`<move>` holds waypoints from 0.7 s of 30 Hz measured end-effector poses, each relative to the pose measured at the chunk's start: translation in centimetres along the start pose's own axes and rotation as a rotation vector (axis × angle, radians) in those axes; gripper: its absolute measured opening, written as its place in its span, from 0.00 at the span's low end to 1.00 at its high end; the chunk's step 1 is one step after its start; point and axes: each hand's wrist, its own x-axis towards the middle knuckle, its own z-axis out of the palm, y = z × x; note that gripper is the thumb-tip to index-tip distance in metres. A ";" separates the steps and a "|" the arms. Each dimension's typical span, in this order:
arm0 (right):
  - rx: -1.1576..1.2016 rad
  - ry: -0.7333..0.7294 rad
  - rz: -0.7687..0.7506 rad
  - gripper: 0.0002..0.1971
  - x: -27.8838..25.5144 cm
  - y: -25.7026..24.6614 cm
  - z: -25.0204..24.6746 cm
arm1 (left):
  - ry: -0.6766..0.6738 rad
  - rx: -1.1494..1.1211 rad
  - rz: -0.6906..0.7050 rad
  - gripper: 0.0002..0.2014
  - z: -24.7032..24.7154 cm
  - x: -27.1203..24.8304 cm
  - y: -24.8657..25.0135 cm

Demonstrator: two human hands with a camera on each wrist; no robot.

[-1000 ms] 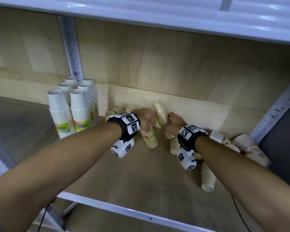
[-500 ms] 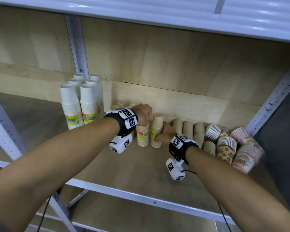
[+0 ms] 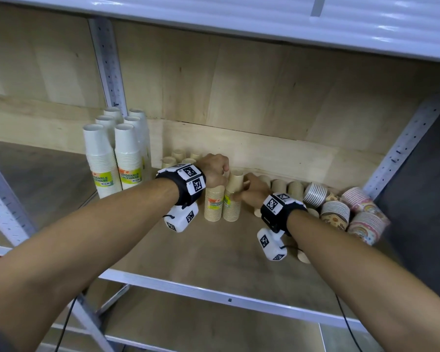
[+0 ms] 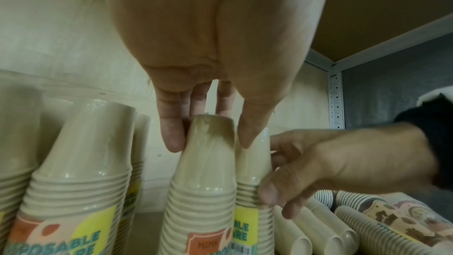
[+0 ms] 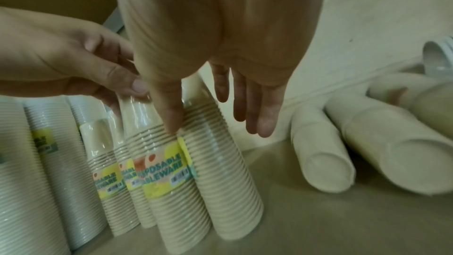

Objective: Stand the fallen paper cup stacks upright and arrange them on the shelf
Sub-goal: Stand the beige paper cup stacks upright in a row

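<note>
Left hand [image 3: 214, 171] pinching one upright beige stack [image 3: 214, 204] by its top — right hand [image 3: 252, 194], thumb and fingers round the neighbouring stack [image 3: 233, 196].

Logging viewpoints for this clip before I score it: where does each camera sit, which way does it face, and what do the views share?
Head: worn on the head, looking forward and down into the shelf; both forearms, left hand and right hand show.
Left wrist: looks along the left hand, whose fingers pinch the top of a beige cup stack; the right hand enters from the right.
Right wrist: looks along the right hand toward the neighbouring beige stack; the left hand enters from the left.
Shared: all three show both hands on these two upright stacks.
</note>
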 end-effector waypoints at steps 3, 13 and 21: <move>-0.049 0.050 -0.039 0.30 0.0 -1.4 -1.4 | 0.042 -0.016 -0.037 0.15 -0.4 0.0 0.2; -0.189 0.072 -0.142 0.18 -0.2 -4.6 -2.7 | 0.040 -0.017 -0.047 0.16 -0.5 0.2 0.3; -0.235 0.070 -0.120 0.23 -0.1 -5.0 -3.0 | 0.056 -0.042 -0.103 0.17 -0.5 0.3 0.0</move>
